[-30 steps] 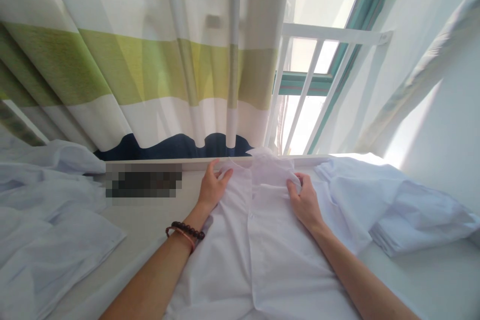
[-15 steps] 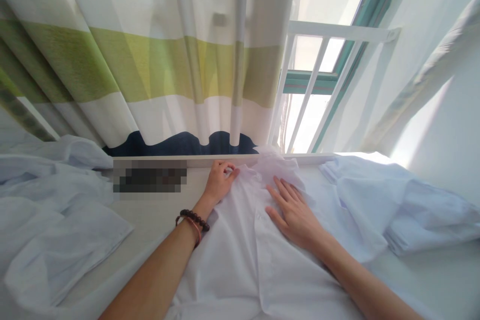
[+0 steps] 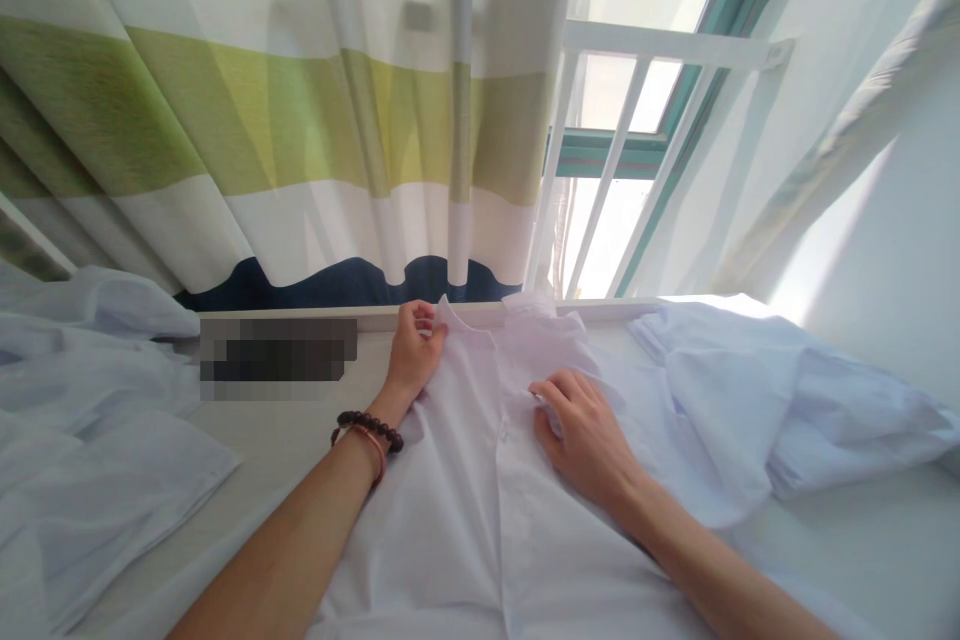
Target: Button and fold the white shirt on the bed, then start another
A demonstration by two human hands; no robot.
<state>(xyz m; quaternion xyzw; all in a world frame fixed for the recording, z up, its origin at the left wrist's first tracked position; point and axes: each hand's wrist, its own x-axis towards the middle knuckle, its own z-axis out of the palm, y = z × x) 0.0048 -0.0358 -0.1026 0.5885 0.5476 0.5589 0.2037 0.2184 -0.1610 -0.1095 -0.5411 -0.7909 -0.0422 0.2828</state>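
Note:
A white button-up shirt [image 3: 465, 510] lies flat on the table, collar [image 3: 536, 325] toward the window. My left hand [image 3: 412, 355], with a bead bracelet on its wrist, pinches the shirt's left shoulder edge near the collar. My right hand [image 3: 581, 430] rests on the chest just below the collar, its fingers curled and gathering the fabric beside the button placket.
A pale table [image 3: 300, 440] carries more white garments at the left [image 3: 90, 440] and right [image 3: 787, 410]. A striped curtain [image 3: 300, 120] hangs behind it, beside a window with white bars [image 3: 622, 150]. A blurred dark patch [image 3: 277, 358] sits at the table's back edge.
My right hand went from gripping the collar, to lying flat on the chest, to curling its fingers on the fabric. My left hand closed on the shoulder edge.

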